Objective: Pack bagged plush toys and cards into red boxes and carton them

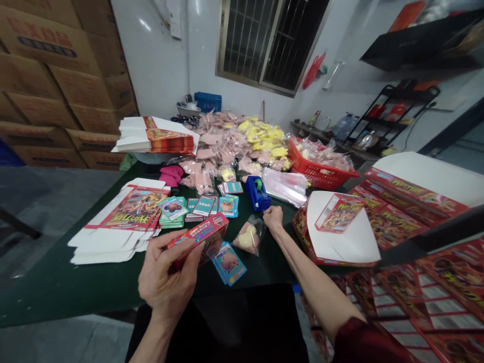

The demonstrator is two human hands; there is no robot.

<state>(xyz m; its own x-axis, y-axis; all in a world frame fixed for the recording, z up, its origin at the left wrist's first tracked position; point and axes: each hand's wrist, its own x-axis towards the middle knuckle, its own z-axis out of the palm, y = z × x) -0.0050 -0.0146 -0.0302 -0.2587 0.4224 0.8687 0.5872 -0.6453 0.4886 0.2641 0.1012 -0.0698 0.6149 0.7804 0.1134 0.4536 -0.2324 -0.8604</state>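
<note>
My left hand (170,272) is closed around a small red printed carton (206,229), held tilted above the table. My right hand (273,217) is closed just in front of a blue tape dispenser (258,194) with a green roll; whatever its fingers pinch is hidden. Between the hands lies a plush toy in a clear bag (249,237), pink and yellow. Blue-edged cards (230,264) lie fanned beneath the carton. Behind it are several card stacks, one a green-edged stack (173,209), another topped by a teal card (205,205).
Flattened cartons (117,217) are stacked at the left, more (159,138) behind. A heap of bagged plush toys (230,141) covers the back. A red basket (321,174), clear bags (285,184) and an open display box (340,242) stand right. Brown boxes (56,75) line the left wall.
</note>
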